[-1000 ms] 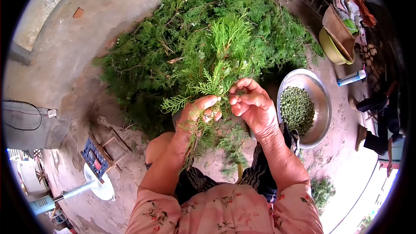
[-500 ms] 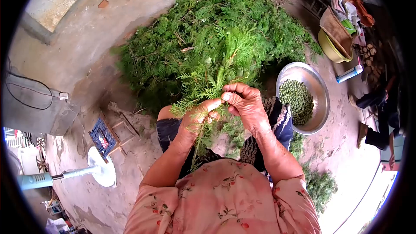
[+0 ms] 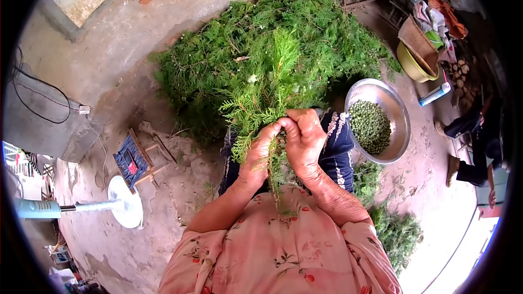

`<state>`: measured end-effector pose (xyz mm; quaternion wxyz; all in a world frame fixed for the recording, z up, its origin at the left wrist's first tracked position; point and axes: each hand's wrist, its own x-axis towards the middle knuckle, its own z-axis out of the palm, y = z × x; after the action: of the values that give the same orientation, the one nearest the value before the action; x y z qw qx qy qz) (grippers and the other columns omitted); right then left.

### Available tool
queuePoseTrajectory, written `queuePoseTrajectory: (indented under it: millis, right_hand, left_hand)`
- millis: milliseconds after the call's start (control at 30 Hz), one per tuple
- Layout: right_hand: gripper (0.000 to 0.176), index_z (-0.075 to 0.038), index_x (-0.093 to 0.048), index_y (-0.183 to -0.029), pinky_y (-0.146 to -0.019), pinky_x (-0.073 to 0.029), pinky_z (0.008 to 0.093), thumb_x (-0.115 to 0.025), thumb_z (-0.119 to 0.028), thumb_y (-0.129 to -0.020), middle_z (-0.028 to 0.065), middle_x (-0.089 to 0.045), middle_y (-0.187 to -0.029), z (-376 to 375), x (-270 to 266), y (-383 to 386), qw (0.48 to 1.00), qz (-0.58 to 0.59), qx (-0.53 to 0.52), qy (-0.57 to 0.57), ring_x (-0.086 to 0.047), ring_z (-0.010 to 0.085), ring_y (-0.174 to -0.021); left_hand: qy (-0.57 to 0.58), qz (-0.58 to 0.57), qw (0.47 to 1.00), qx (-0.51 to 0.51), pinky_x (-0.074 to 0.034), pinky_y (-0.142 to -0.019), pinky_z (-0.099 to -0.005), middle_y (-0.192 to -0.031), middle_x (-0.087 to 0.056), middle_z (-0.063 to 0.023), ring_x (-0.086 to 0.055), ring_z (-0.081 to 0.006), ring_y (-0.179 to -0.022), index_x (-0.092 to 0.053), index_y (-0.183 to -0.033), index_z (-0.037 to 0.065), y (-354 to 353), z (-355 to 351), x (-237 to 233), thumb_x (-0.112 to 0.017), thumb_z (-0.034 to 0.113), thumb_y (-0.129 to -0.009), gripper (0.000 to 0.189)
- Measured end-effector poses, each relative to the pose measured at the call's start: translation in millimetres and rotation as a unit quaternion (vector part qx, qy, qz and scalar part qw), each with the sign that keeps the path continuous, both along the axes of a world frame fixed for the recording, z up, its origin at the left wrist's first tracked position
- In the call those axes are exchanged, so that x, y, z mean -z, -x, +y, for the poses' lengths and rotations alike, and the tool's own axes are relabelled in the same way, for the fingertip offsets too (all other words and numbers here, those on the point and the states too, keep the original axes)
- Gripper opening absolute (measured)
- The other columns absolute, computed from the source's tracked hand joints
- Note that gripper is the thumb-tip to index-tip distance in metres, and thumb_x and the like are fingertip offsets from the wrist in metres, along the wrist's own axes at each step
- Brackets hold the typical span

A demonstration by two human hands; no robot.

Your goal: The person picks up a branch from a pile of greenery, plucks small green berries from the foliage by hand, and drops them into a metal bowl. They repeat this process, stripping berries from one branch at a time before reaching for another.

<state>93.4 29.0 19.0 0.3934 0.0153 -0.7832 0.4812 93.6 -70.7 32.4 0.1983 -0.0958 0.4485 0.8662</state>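
Observation:
My left hand (image 3: 258,155) is closed around a leafy evergreen branch (image 3: 251,106) with flat, scaly, cypress-like sprays. The foliage rises in front of the hand, and a thin stem hangs below it towards my shirt. My right hand (image 3: 305,140) is curled shut against the same branch, thumb tip meeting the left thumb; whatever lies inside its fingers is hidden. Just right of my knee, a metal basin (image 3: 401,130) holds many small round green cones (image 3: 370,127). Beyond my hands spreads a big heap of cut evergreen branches (image 3: 218,49).
A small wooden stool (image 3: 143,159) and a white fan base (image 3: 125,201) stand at left. At right are a yellow tub (image 3: 412,62) with a wicker basket (image 3: 418,43), a blue-white tube (image 3: 435,95) and a seated person's legs (image 3: 471,171). Loose greenery (image 3: 396,234) lies behind the basin.
My right hand has turned and curled its fingers in tighter, closer to my left hand. The branch is more upright, and the whole view has shifted slightly.

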Motion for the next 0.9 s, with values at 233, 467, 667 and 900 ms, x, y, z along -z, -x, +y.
queuePoseTrajectory:
  millis: [233,467,667,900]
  right_hand:
    - [0.017,-0.001,-0.061,-0.096,-0.046,-0.045,0.0225,-0.063,-0.012,-0.083,-0.0008,-0.056,-0.069,-1,-10,-10,0.749,-0.189,-0.263,0.578,-0.048,0.007,-0.051]
    - [0.022,-0.001,-0.06,-0.1,-0.043,-0.041,0.0203,-0.063,-0.014,-0.083,0.0016,-0.058,-0.075,10,-3,-15,0.818,-0.199,-0.304,0.447,-0.051,0.0078,-0.052]
    - [0.019,-0.004,-0.058,-0.078,-0.044,-0.038,0.0226,-0.06,-0.022,-0.085,0.007,-0.06,-0.08,29,5,-8,0.597,-0.203,-0.319,0.708,-0.052,0.0138,-0.053]
    - [0.017,-0.001,-0.053,-0.097,-0.061,-0.046,0.031,-0.052,-0.001,-0.079,0.0125,-0.06,-0.092,62,17,-3,0.646,-0.146,-0.34,0.668,-0.059,0.0197,-0.076]
  left_hand:
    - [-0.02,0.026,0.989,0.142,-0.039,-0.058,-0.0206,-0.072,-0.054,0.0019,-0.048,-0.0083,-0.064,-0.06,-0.098,0.005,15,-30,29,-0.058,0.031,-0.084,0.03]
    - [0.041,0.001,0.993,0.114,-0.036,-0.057,-0.0204,-0.066,-0.049,0.004,-0.047,-0.0088,-0.061,-0.062,-0.094,0.006,7,-30,21,-0.06,0.034,-0.081,0.032]
    - [-0.059,0.001,0.963,0.261,-0.036,-0.054,-0.0185,-0.069,-0.057,-0.0008,-0.045,-0.0048,-0.061,-0.06,-0.101,0.001,16,-21,24,-0.058,0.027,-0.083,0.033]
    - [0.025,-0.077,0.98,0.181,-0.035,-0.054,-0.0198,-0.068,-0.051,0.0028,-0.042,-0.0046,-0.057,-0.061,-0.097,0.002,24,-18,36,-0.063,0.026,-0.081,0.029]
